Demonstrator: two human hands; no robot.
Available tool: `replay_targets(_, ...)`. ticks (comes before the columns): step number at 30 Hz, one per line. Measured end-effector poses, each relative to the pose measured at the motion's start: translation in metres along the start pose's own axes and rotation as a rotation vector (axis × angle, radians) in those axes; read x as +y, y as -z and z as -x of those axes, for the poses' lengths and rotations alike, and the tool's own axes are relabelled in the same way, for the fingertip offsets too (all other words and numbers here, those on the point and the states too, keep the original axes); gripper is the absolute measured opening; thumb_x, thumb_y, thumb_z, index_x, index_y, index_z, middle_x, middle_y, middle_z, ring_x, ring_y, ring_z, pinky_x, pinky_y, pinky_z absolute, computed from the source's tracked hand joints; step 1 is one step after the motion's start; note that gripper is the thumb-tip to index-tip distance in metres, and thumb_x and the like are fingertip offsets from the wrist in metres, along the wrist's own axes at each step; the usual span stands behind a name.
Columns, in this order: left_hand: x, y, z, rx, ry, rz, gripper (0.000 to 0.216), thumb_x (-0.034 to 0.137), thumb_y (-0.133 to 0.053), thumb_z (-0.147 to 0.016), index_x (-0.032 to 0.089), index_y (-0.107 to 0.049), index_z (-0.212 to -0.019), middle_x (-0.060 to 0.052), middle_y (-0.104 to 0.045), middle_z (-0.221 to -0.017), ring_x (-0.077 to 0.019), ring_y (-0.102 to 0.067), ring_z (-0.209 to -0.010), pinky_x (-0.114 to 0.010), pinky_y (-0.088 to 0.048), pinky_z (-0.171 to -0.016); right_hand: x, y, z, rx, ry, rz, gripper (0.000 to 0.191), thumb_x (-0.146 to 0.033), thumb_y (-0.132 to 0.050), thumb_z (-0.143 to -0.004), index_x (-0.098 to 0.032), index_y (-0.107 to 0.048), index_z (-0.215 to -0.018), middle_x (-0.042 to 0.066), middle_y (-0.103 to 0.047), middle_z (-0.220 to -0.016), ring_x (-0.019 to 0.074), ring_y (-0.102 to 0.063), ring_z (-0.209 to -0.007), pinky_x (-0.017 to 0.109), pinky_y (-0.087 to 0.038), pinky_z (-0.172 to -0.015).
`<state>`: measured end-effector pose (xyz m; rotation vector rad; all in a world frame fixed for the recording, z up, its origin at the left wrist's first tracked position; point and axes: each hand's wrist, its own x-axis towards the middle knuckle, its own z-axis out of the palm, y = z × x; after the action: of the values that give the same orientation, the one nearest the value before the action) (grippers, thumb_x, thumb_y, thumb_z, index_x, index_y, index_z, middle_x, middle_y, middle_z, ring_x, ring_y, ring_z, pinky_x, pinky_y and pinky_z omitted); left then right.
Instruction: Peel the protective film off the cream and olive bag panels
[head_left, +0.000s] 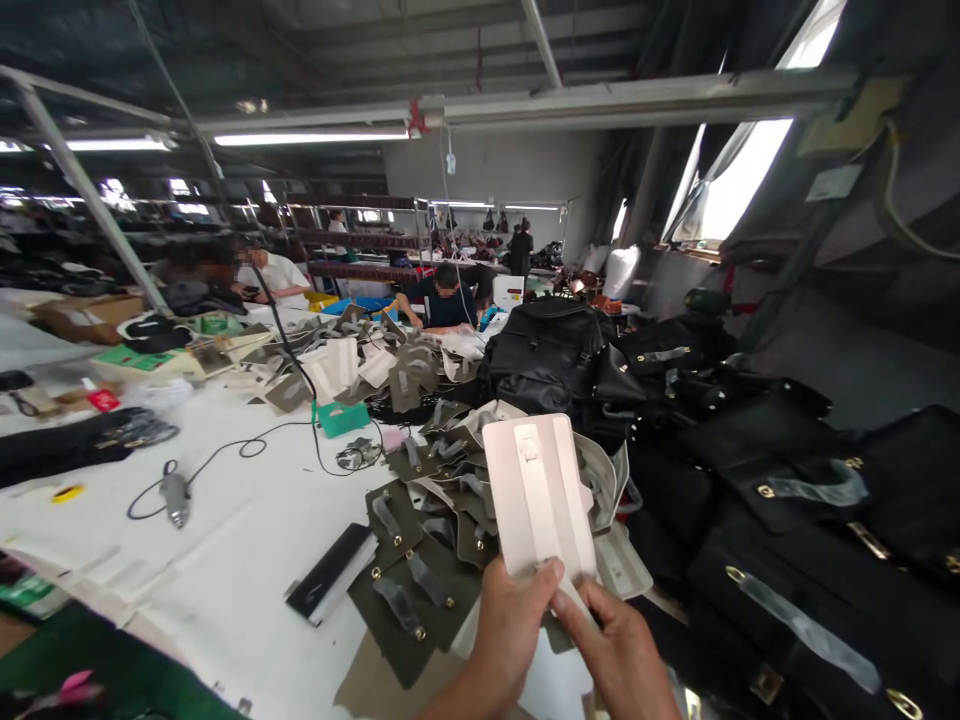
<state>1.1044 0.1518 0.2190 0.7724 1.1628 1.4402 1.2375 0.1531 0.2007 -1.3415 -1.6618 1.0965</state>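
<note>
A pale beige bag panel [504, 510] with a lighter strip down its middle is held up in front of me. My left hand [510, 625] grips its lower left part, thumb pressed on the face near the strip's lower end. On the lower right, my right hand [622, 645] is closed round the panel's edge, its thumb close to the left thumb. The fingers behind the panel are hidden. Just left of my hands lie dark olive flap pieces [405, 610] with plastic-wrapped handles and gold fittings. More pale pieces [624, 562] lie behind the panel.
Black bags [795, 590] with wrapped handles are heaped along the right. A black-and-white box-like item [332, 575] sits on the white table [247, 540]. Farther left lies a grey corded tool [175, 497]. Across the table, a person in dark clothes [442, 303] leans over pieces.
</note>
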Motion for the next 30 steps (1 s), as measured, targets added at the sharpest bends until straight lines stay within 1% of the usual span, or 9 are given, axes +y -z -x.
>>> replay_targets(3, -0.001, 0.004, -0.011, -0.005, 0.001, 0.028, 0.039, 0.038, -0.079, -0.075, 0.009, -0.075, -0.099, -0.014, -0.078, -0.093, -0.0278, -0.072, -0.086, -0.033, -0.057, -0.076, 0.003, -0.005, -0.007, -0.01, -0.072, 0.007, 0.048, -0.062, -0.059, -0.088, -0.02, -0.052, -0.067, -0.003, -0.047, -0.062, 0.015, -0.047, -0.061, 0.024, -0.038, -0.056)
replay_targets(6, 0.001, 0.01, -0.025, 0.016, 0.004, 0.06, 0.039, 0.038, -0.08, -0.074, 0.01, -0.075, -0.101, -0.013, -0.078, -0.095, -0.026, -0.072, -0.085, -0.032, -0.056, -0.076, -0.01, -0.004, -0.015, -0.031, -0.11, -0.028, 0.043, -0.059, -0.06, -0.089, -0.02, -0.061, -0.073, -0.003, -0.051, -0.058, 0.0142, -0.047, -0.055, 0.024, -0.038, -0.052)
replay_targets(9, 0.005, 0.015, -0.042, 0.064, 0.003, 0.088, 0.044, 0.038, -0.083, -0.071, 0.011, -0.074, -0.105, -0.012, -0.078, -0.099, -0.0251, -0.072, -0.086, -0.032, -0.057, -0.078, -0.027, -0.002, -0.03, -0.006, -0.079, -0.172, 0.035, -0.054, -0.067, -0.087, -0.019, -0.067, -0.083, 0.0, -0.062, -0.068, 0.0148, -0.054, -0.061, 0.024, -0.041, -0.056)
replay_targets(12, 0.008, 0.018, -0.057, 0.046, 0.022, 0.093, 0.044, 0.038, -0.083, -0.071, 0.012, -0.074, -0.106, -0.011, -0.079, -0.099, -0.0244, -0.072, -0.087, -0.032, -0.057, -0.079, -0.034, -0.003, -0.049, 0.029, -0.097, -0.301, 0.032, -0.05, -0.075, -0.082, -0.019, -0.07, -0.09, 0.003, -0.069, -0.083, 0.0167, -0.061, -0.073, 0.025, -0.047, -0.066)
replay_targets(14, 0.009, 0.02, -0.063, 0.036, 0.03, 0.085, 0.042, 0.037, -0.083, -0.072, 0.013, -0.075, -0.105, -0.01, -0.079, -0.098, -0.0242, -0.073, -0.087, -0.031, -0.057, -0.079, -0.033, -0.006, -0.059, 0.025, -0.143, -0.356, 0.032, -0.049, -0.078, -0.079, -0.019, -0.071, -0.089, 0.003, -0.07, -0.084, 0.017, -0.062, -0.073, 0.025, -0.047, -0.066)
replay_targets(17, 0.012, 0.024, -0.068, 0.045, 0.033, 0.045, 0.041, 0.037, -0.082, -0.071, 0.012, -0.075, -0.103, -0.01, -0.079, -0.096, -0.025, -0.073, -0.086, -0.031, -0.057, -0.076, -0.028, -0.01, -0.065, -0.016, -0.236, -0.397, 0.035, -0.051, -0.079, -0.078, -0.019, -0.071, -0.09, 0.003, -0.071, -0.079, 0.0164, -0.061, -0.066, 0.025, -0.045, -0.059)
replay_targets(23, 0.007, 0.034, -0.064, -0.005, -0.001, -0.078, 0.033, 0.035, -0.076, -0.074, 0.01, -0.077, -0.096, -0.011, -0.079, -0.09, -0.0258, -0.072, -0.082, -0.031, -0.056, -0.074, -0.014, -0.011, -0.062, -0.105, -0.27, -0.189, 0.041, -0.06, -0.07, -0.082, -0.02, -0.073, -0.087, 0.003, -0.068, -0.072, 0.0185, -0.058, -0.064, 0.027, -0.042, -0.058)
replay_targets(27, -0.001, 0.035, -0.053, -0.03, -0.018, -0.104, 0.024, 0.027, -0.074, -0.073, 0.01, -0.076, -0.09, -0.009, -0.078, -0.084, -0.0235, -0.07, -0.075, -0.029, -0.054, -0.068, -0.015, -0.012, -0.048, -0.038, -0.184, 0.012, 0.044, -0.063, -0.063, -0.086, -0.02, -0.066, -0.075, 0.001, -0.062, -0.067, 0.0173, -0.053, -0.063, 0.026, -0.039, -0.057)
replay_targets(30, -0.002, 0.033, -0.043, -0.045, -0.024, -0.112, 0.023, 0.022, -0.073, -0.07, 0.01, -0.076, -0.089, -0.009, -0.078, -0.084, -0.0231, -0.069, -0.074, -0.029, -0.053, -0.068, -0.016, -0.013, -0.037, -0.016, -0.143, 0.063, 0.046, -0.063, -0.059, -0.087, -0.02, -0.061, -0.071, 0.0, -0.057, -0.065, 0.0168, -0.051, -0.063, 0.026, -0.039, -0.058)
